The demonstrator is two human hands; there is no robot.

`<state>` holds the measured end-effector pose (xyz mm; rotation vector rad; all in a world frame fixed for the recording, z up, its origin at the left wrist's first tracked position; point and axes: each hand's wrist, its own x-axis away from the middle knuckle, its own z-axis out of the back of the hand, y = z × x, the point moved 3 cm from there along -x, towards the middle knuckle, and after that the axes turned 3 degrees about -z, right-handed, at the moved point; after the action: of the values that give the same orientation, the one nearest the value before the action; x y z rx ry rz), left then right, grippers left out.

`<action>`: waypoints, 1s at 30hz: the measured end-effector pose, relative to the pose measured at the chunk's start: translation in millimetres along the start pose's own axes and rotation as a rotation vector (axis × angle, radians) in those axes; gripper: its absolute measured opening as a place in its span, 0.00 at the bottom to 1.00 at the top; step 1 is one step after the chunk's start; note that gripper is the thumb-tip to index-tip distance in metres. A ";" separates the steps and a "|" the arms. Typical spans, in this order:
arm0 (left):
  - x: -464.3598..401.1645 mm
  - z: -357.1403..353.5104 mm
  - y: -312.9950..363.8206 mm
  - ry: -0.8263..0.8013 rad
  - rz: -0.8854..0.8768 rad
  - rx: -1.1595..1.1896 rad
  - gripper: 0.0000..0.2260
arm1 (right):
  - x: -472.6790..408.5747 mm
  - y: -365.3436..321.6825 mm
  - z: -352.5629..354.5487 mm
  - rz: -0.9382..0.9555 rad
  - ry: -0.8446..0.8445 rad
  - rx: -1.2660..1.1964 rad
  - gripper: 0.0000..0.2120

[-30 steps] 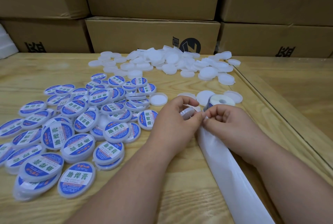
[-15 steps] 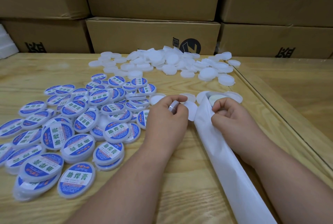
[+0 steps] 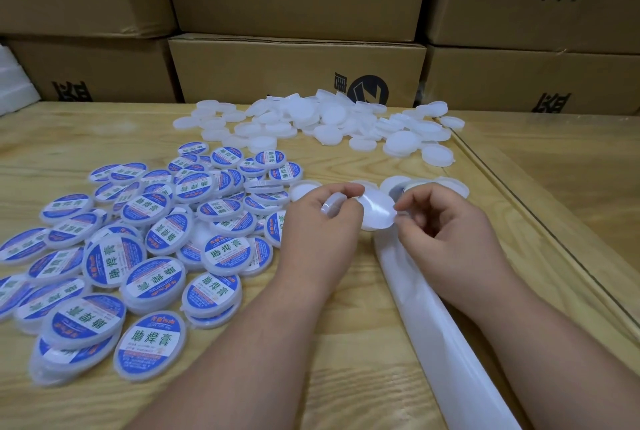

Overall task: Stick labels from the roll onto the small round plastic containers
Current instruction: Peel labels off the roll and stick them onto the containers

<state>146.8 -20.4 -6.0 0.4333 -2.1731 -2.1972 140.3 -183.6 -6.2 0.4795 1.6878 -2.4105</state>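
Observation:
My left hand (image 3: 320,225) grips a small clear round container (image 3: 331,205) on edge between thumb and fingers. A round label (image 3: 378,212), its white back facing me, hangs between both hands. My right hand (image 3: 450,239) pinches the label's right edge. The label roll (image 3: 408,186) lies just behind my right hand, mostly hidden. Its white backing strip (image 3: 436,332) runs under my right wrist toward the lower right.
A heap of blue-labelled containers (image 3: 152,242) covers the wooden table (image 3: 346,343) on the left. Unlabelled white containers (image 3: 329,123) are piled at the back, a few (image 3: 303,188) just beyond my hands. Cardboard boxes (image 3: 294,66) wall the far edge. A table seam (image 3: 540,222) runs along the right.
The label has come off the backing strip and now hangs free between my hands. My hands have drawn slightly apart, and the left hand has turned the container on edge.

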 end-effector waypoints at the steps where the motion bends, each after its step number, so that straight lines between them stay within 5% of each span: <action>1: 0.0 -0.1 0.1 -0.003 0.000 0.006 0.11 | -0.4 0.1 0.2 0.005 0.013 0.013 0.14; 13: -3.6 0.9 -4.2 -0.030 0.032 0.097 0.11 | 0.2 -5.0 2.8 0.033 0.048 0.112 0.15; 21: -1.9 -1.4 -1.2 -0.124 0.055 0.542 0.14 | 0.2 -9.8 7.3 -0.084 0.125 -0.200 0.08; 26: -4.2 -3.6 -1.5 -0.176 0.071 0.480 0.13 | -0.8 -9.1 6.9 -0.361 -0.064 -0.470 0.07; 30: -3.2 -4.6 0.3 -0.189 0.105 0.472 0.16 | 2.0 -6.5 1.6 -0.499 -0.260 -0.418 0.15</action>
<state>150.8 -24.2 -5.1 0.1135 -2.7451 -1.7229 136.1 -182.7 -0.7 -0.3381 2.2992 -2.1646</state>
